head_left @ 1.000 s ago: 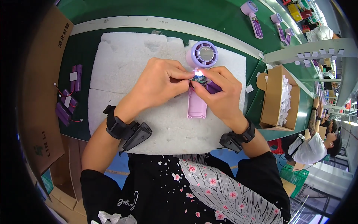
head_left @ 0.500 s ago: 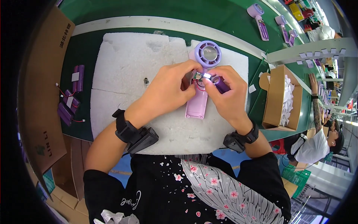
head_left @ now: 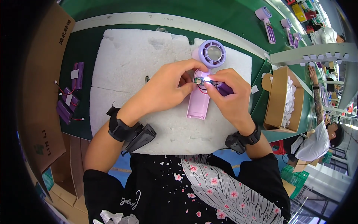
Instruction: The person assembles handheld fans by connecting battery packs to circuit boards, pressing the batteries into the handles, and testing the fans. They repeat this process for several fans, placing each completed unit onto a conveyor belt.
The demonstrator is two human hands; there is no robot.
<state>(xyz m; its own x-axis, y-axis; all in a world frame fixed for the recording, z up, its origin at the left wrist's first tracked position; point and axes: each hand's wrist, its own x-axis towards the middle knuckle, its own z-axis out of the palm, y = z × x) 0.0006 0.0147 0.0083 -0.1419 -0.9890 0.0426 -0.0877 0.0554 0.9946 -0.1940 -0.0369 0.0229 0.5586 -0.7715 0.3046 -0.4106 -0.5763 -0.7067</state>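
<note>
A lilac handheld fan (head_left: pixel 212 54) lies on a white foam board (head_left: pixel 123 67), its round head away from me and its pink handle shell (head_left: pixel 198 102) open toward me. My left hand (head_left: pixel 164 87) curls about the shell's upper left, index fingertip at the fan's neck and thumb at the shell's edge. Thumb and index finger of my right hand (head_left: pixel 233 91) pinch a small green circuit board (head_left: pixel 199 80) over the shell, where a white light glows. A purple battery cell (head_left: pixel 224 89) sits beneath my right fingers. Thin red and dark wires run under the circuit board.
Several purple battery packs (head_left: pixel 69 100) with wires lie on the green table at left, beside a tall cardboard box (head_left: pixel 43 86). An open carton (head_left: pixel 275 99) of white pieces stands right. More fans (head_left: pixel 267 26) lie far right; a co-worker (head_left: pixel 313 143) is beyond.
The light on the circuit board looks brighter now. The fan and both hands sit slightly farther right in the picture, and my left thumb and index finger have shifted around the shell's edge.
</note>
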